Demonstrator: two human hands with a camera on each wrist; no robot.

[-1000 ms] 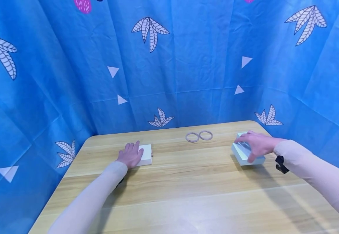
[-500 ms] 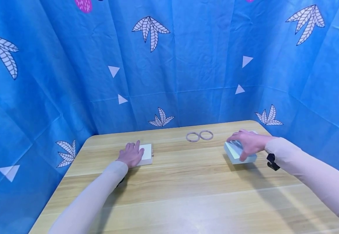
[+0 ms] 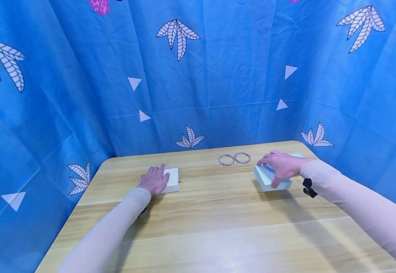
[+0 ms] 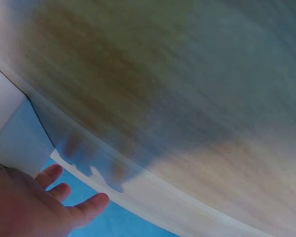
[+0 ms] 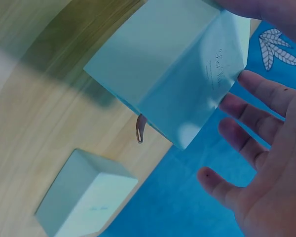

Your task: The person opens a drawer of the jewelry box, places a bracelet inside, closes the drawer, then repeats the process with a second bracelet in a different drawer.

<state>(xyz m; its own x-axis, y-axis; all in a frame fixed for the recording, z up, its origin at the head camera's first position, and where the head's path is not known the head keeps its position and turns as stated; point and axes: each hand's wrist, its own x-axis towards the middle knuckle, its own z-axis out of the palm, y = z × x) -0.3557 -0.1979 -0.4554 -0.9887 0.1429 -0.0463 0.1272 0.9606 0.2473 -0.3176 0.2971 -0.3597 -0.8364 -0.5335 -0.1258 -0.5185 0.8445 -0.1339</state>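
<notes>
My left hand lies on a white box on the left of the table, fingers spread over it. In the left wrist view the white box stands beside that hand, and the fingers reach past its corner. My right hand grips a pale green gift box, thumb on one side and fingers on the other. The gift box is tilted above its shadow, and in the right wrist view a small brown ribbon loop sticks out of it. A second pale green box stands on the table behind the right hand.
Two thin rings, one left and one right, lie side by side near the back edge of the wooden table. A blue patterned curtain hangs behind and along both sides of the table.
My right hand has moved left with the gift box, and the second pale green box has come into sight behind it. The left hand has stayed on the white box.
</notes>
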